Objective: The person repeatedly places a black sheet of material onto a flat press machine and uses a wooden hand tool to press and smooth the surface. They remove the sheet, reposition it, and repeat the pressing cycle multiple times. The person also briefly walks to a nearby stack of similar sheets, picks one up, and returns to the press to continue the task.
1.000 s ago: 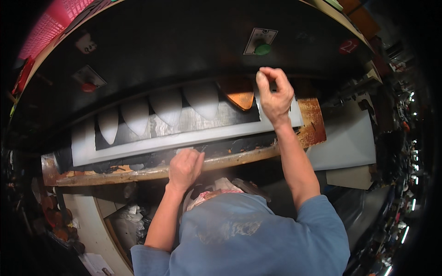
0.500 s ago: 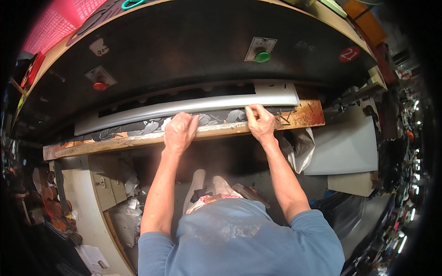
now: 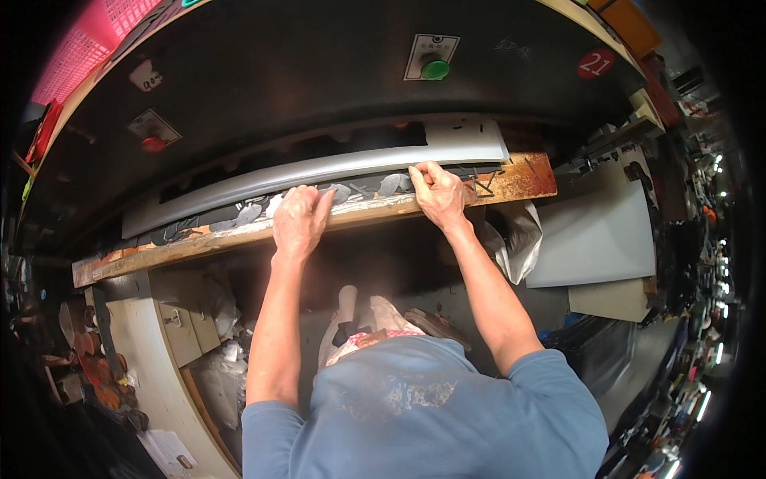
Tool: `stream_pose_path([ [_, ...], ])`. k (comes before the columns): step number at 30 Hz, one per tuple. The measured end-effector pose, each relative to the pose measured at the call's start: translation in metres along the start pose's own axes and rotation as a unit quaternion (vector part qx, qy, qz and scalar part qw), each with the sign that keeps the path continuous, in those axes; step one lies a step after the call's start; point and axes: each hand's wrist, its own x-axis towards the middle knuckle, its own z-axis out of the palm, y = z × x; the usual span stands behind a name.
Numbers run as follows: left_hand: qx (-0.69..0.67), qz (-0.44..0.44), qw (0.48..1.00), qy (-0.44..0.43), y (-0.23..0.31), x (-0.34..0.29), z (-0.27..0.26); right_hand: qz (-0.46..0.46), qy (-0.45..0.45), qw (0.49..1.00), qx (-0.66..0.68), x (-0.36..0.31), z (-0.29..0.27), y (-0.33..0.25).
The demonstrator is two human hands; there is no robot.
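Observation:
My left hand [image 3: 300,223] is over the wooden ledge [image 3: 343,217], its fingers curled and its thumb apart at the side. Over the same ledge, farther right, my right hand [image 3: 440,196] is closed with thumb and fingertips together. What either hand holds, if anything, is hidden. Between and beside them lie dark grey cut pieces [image 3: 392,185] and scraps on the ledge. Just beyond the fingertips runs a pale grey board [image 3: 327,165] with a rounded front edge. Black sheet material [image 3: 383,140] with a notched edge lies on that board, partly under the machine.
A black machine front [image 3: 303,72] overhangs the board, with a green button [image 3: 435,70] and a red button [image 3: 153,144]. A pink basket [image 3: 84,48] stands at the far left. Below the ledge are a wooden cabinet [image 3: 179,327] and a hanging plastic bag [image 3: 523,239].
The view has shifted, so the machine and ledge appear higher. My right hand has shifted slightly left along the ledge. Both hands stay curled at the board's front edge.

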Motion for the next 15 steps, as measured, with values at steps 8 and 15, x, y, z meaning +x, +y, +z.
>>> stream_pose_path([
  [8, -0.037, 0.018, 0.999, -0.003, 0.008, 0.004, -0.001, 0.012, -0.013, 1.000, 0.015, 0.001, -0.011, 0.005],
  [15, -0.028, -0.012, 0.996, -0.078, 0.013, 0.011, -0.006, 0.190, 0.023, 0.971, 0.142, 0.031, -0.022, -0.007],
])
